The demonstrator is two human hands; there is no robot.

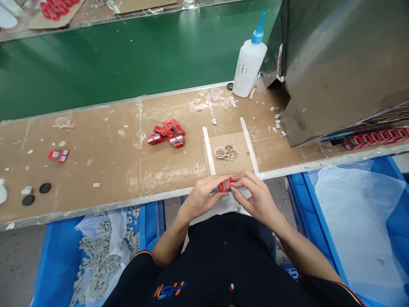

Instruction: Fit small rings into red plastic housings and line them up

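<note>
Red part sits at the bench's near edge, pinched between left hand and right hand. Fitting appears underway, though fingers obscure the detail. Next move calls for steady seating pressure; rings lie just beyond.
</note>
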